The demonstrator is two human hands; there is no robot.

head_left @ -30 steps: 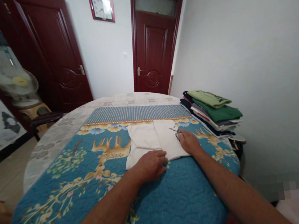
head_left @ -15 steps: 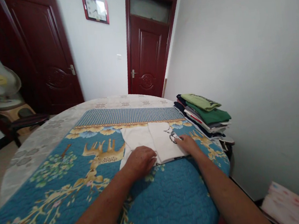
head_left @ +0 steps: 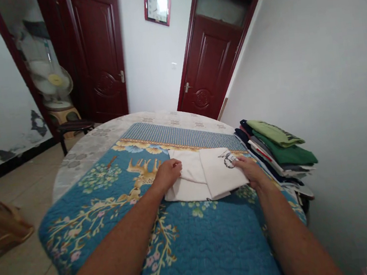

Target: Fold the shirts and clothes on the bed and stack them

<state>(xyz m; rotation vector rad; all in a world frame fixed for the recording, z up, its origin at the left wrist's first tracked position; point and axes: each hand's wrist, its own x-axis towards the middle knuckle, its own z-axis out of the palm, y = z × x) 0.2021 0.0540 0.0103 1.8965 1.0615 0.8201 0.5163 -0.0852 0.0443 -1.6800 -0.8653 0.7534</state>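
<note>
The right hand (head_left: 252,171) pinches the right edge of the folded white garment (head_left: 220,175), which lies on the blue quilted cover (head_left: 213,245). The left hand (head_left: 168,175) curls at its left edge, grip unclear. Forearms extend forward.

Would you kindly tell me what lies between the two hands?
The head view shows a folded white cloth between the left hand and right hand.

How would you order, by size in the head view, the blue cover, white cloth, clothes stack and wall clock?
1. Blue cover
2. White cloth and clothes stack: too alike to rank
3. Wall clock
</note>
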